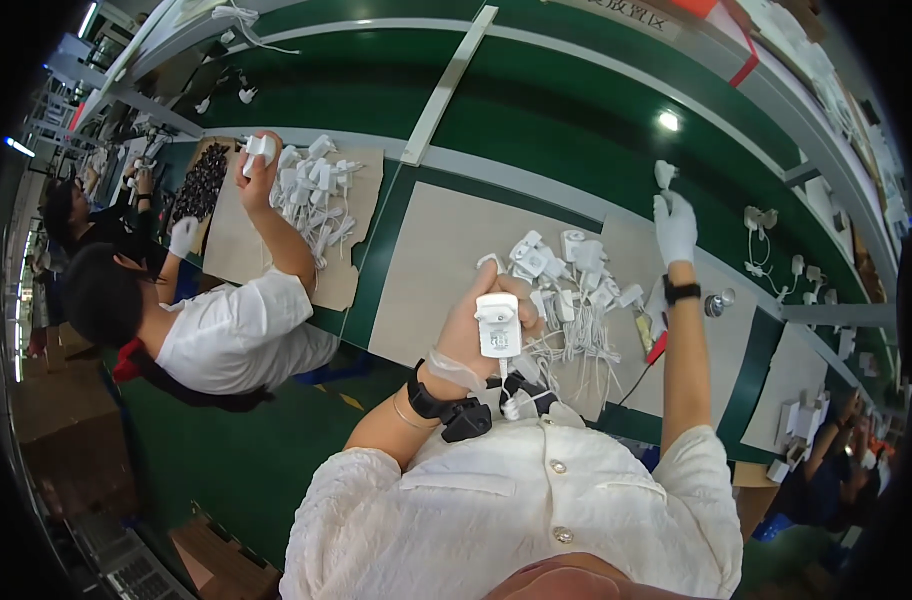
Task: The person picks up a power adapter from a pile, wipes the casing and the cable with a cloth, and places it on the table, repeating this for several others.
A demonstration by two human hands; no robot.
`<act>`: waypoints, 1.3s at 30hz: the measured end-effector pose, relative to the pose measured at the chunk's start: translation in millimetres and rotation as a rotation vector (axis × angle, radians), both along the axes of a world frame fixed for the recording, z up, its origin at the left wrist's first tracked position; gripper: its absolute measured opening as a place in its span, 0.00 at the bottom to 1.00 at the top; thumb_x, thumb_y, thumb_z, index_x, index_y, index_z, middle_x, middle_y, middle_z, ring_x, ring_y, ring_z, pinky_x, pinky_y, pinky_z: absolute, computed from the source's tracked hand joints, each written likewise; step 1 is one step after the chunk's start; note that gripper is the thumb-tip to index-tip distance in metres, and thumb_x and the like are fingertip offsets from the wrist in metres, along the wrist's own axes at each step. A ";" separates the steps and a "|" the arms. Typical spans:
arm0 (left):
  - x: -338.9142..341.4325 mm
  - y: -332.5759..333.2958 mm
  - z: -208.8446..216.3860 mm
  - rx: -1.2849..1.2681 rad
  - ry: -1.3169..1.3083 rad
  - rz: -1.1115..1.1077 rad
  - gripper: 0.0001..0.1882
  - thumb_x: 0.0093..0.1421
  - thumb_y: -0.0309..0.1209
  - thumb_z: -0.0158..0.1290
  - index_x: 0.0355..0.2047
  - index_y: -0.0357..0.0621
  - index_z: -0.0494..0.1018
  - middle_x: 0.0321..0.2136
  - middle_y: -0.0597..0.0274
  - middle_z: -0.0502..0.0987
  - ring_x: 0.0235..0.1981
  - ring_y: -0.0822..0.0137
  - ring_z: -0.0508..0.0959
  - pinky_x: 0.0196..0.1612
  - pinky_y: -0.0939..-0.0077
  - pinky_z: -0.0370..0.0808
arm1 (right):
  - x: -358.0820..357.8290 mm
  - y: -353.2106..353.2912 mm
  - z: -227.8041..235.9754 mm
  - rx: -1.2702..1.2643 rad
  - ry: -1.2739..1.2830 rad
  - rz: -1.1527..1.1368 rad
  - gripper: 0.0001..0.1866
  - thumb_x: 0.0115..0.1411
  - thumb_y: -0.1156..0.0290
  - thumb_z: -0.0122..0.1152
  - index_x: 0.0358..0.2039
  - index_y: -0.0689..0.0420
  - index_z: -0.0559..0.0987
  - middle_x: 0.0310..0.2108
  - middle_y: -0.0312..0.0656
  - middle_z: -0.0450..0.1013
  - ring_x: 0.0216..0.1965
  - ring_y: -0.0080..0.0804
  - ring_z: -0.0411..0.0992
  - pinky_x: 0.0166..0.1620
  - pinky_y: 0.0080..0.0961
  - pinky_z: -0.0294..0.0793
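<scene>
My left hand point(466, 338) is closed around a white power adapter point(499, 326), held up in front of my chest. Two round holes show on its upper part, and a white cord hangs below it. My right hand point(676, 230), in a white glove, reaches far forward by the green back panel. A small white plug-like piece point(665, 175) is at its fingertips; the fingers seem closed on it, though the contact is hard to see. Between my arms lies a heap of white adapters point(543, 262) with tangled white cords point(581, 340) on the cardboard-covered bench point(426, 240).
A metal pump bottle point(718, 302) and a red-handled tool point(658, 347) are near my right forearm. White plugs point(760, 218) hang at the back panel. To the left, a person in white point(241, 330) holds a white adapter beside another heap point(316, 185).
</scene>
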State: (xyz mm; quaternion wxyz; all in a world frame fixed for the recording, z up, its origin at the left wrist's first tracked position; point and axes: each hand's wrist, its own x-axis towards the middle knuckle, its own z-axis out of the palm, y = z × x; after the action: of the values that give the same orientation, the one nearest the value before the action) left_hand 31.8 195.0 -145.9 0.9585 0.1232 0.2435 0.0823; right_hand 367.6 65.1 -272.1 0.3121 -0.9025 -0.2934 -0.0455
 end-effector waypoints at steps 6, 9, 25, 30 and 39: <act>6.2 1.8 -8.0 -0.167 -0.147 0.073 0.26 0.69 0.49 0.33 0.17 0.50 0.61 0.16 0.66 0.63 0.25 0.68 0.59 0.44 0.70 0.62 | -225.4 -6.4 116.3 0.214 0.871 0.387 0.09 0.51 0.68 0.64 0.28 0.57 0.74 0.24 0.40 0.69 0.30 0.37 0.70 0.36 0.30 0.69; 8.8 -0.4 -12.7 -0.213 -0.250 0.048 0.27 0.70 0.49 0.31 0.16 0.51 0.59 0.16 0.67 0.62 0.25 0.68 0.59 0.49 0.68 0.60 | -262.0 -6.5 119.2 0.242 0.541 0.678 0.10 0.49 0.66 0.67 0.25 0.56 0.75 0.25 0.41 0.70 0.27 0.41 0.71 0.32 0.31 0.70; 7.4 -7.7 4.2 0.331 -0.035 0.028 0.23 0.66 0.47 0.44 0.51 0.44 0.67 0.36 0.62 0.76 0.38 0.67 0.74 0.48 0.70 0.69 | -249.0 -24.9 123.7 0.507 1.594 0.387 0.19 0.66 0.57 0.48 0.24 0.56 0.74 0.14 0.33 0.63 0.12 0.23 0.59 0.18 0.19 0.60; 8.5 -5.3 -9.1 0.404 0.102 -0.015 0.25 0.63 0.38 0.50 0.57 0.42 0.64 0.41 0.63 0.76 0.42 0.69 0.74 0.47 0.74 0.69 | -234.1 -25.6 135.5 0.705 1.968 0.428 0.20 0.68 0.57 0.42 0.26 0.57 0.73 0.16 0.30 0.63 0.14 0.17 0.57 0.19 0.14 0.57; 3.8 -12.6 3.0 0.981 0.107 -0.070 0.25 0.54 0.26 0.59 0.54 0.42 0.70 0.42 0.66 0.76 0.39 0.76 0.72 0.43 0.81 0.68 | -245.0 -28.9 105.1 0.448 1.375 0.385 0.18 0.68 0.58 0.45 0.39 0.60 0.75 0.20 0.28 0.66 0.20 0.15 0.62 0.23 0.13 0.61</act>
State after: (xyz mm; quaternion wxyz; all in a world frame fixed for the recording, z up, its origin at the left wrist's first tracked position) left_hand 35.6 182.4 -142.9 0.7761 0.5718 0.2205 0.1486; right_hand 122.7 36.2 -167.0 0.6037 -0.5750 -0.1687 0.5257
